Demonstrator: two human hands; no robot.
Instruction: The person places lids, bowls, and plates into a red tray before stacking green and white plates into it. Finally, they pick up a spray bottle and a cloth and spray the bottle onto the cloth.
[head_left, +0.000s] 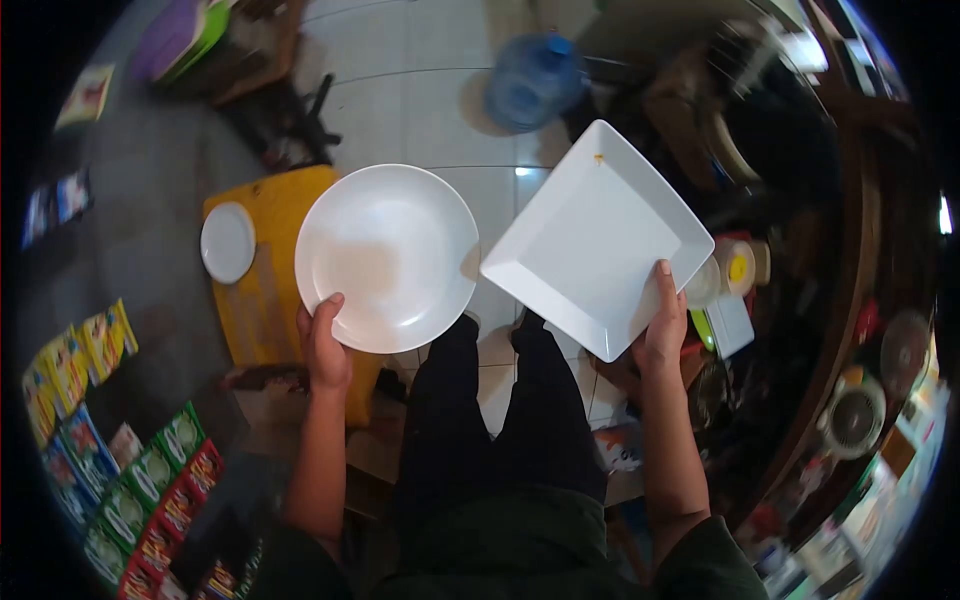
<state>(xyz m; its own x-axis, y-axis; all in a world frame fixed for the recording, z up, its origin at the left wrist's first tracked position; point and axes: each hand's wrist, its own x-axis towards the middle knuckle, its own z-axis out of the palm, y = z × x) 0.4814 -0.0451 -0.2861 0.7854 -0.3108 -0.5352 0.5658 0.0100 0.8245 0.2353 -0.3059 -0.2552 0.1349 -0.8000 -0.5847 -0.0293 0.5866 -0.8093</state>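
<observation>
A round white plate (400, 250) is in my left hand (328, 350), whose thumb lies over the rim at its lower left. My right hand (665, 325) grips a square white dish (600, 240) at its lower right side, thumb on top. The dish is turned cornerwise and has a small orange spot near its far corner. Both pieces are held up in front of my legs, side by side, their near edges close to each other. The fingers under each piece are hidden.
A yellow table (255, 300) on the left bears a small white plate (228, 243). Ahead stands a blue water jug (535, 82) on the tiled floor. Containers (735, 265) lie at the right, near a fan (852, 414). Sachets (150, 475) hang at the lower left.
</observation>
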